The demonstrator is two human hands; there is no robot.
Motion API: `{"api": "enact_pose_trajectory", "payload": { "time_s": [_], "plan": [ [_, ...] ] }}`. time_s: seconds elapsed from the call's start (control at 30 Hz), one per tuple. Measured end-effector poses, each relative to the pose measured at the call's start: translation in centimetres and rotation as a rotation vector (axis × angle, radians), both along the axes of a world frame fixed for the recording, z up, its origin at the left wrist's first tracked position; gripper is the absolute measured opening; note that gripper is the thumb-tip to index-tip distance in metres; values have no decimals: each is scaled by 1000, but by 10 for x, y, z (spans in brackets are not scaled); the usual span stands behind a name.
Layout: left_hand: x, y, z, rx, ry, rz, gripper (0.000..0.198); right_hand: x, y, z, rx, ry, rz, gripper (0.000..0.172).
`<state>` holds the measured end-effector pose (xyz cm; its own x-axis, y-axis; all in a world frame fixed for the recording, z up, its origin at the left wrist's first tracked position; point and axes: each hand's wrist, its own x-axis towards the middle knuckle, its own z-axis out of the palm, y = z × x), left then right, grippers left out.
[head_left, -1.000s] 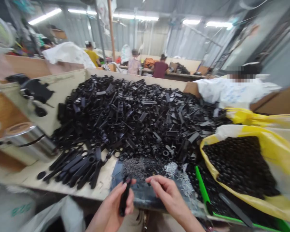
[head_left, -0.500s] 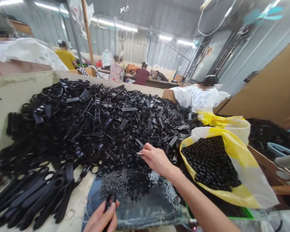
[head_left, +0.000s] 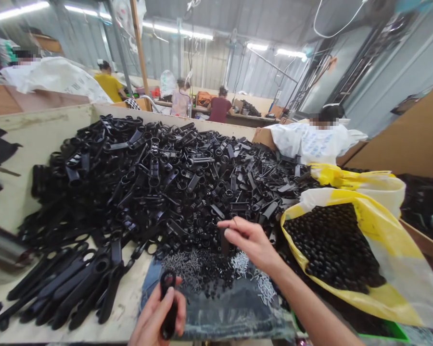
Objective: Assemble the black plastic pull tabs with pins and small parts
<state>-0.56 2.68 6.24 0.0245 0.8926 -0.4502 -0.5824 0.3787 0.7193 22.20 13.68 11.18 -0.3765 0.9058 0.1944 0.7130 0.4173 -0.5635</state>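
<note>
1. Left hand (head_left: 156,319), at the near edge of the counter (head_left: 132,283): its fingers (head_left: 170,297) curl closed around a black plastic part (head_left: 169,327) with a loop at its upper end, held upright.
2. Right hand (head_left: 251,241): above the near edge of the black plastic pile (head_left: 147,187), fingers partly curled, thumb and forefinger slightly apart. Whether they pinch anything tiny, I cannot tell.
3. Small grey metal pins (head_left: 197,266) lie heaped on a denim cloth (head_left: 216,315), between the hands and just below the pile.
4. Long black plastic pieces (head_left: 65,288) lie side by side on the counter, left of the cloth.
5. A yellow-and-white plastic sack (head_left: 350,269) holds round black pieces (head_left: 332,245), right of the right hand.
6. A co-worker in a white shirt (head_left: 308,143) sits beyond the pile.
</note>
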Motion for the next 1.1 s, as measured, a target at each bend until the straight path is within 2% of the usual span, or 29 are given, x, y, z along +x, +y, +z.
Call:
{"api": "enact_pose_trajectory", "payload": {
  "time_s": [0.07,0.1,0.13,0.2,0.27,0.33,0.47,0.57,0.73,0.83,0.93,1.1],
  "plan": [
    [12,0,2,62,88,43,54,-16,-34,-14,-281,454,14,32],
    [19,0,2,81,138,60,56,-25,-49,-22,-404,598,15,35],
    [25,0,2,91,181,68,58,-34,-61,-31,-476,705,-1,39],
    [34,1,2,77,212,41,60,-48,-76,-44,-496,835,-81,39],
    [38,5,4,49,167,-15,58,-57,-84,-51,-375,816,-170,29],
    [38,9,6,21,123,-4,56,-60,-89,-51,-199,666,-192,20],
    [36,10,13,-18,103,141,53,-58,-105,-49,105,303,-49,27],
    [35,5,15,-3,40,117,46,-53,-113,-51,262,226,-22,31],
    [27,-2,16,-15,-125,-19,39,-39,-114,-44,272,418,-96,27],
    [19,-4,19,-64,-231,-19,43,-38,-119,-39,294,436,-29,29],
    [18,-5,24,-55,-264,-18,41,-45,-125,-44,348,413,50,33],
    [24,-8,18,-7,-241,-6,43,-57,-128,-56,421,389,10,32]
  ]
}}
